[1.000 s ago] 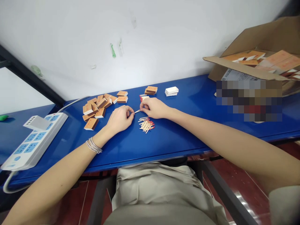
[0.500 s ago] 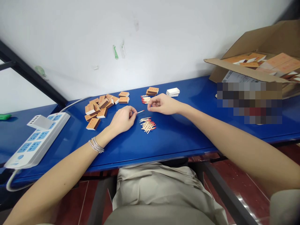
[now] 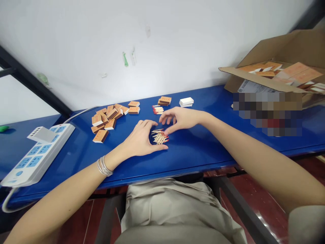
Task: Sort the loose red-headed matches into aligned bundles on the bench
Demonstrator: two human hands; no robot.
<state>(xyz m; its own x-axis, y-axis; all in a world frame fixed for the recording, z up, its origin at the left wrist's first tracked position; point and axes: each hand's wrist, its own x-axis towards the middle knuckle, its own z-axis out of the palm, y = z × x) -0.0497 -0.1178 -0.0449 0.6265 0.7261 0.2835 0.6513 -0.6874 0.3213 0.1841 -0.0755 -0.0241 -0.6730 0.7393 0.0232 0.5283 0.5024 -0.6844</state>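
A loose heap of red-tipped matches lies on the blue table between my hands. My left hand curves around the heap's left side, thumb and fingers spread wide and no match in them. On the heap's right, my right hand hovers with its fingers apart, the thumb close to the red tips. Behind the heap is a second, neater group of matches, partly covered by the right hand. Just past it sit orange matchboxes, one on another.
Several orange matchboxes are scattered at the left. Two white box pieces are stacked right of centre. A power strip with a plugged-in adapter lies far left. An open cardboard box of matchboxes stands at the right, against the wall.
The single match held in my left hand is no longer there. Both hands have moved nearer to me and opened around the loose heap.
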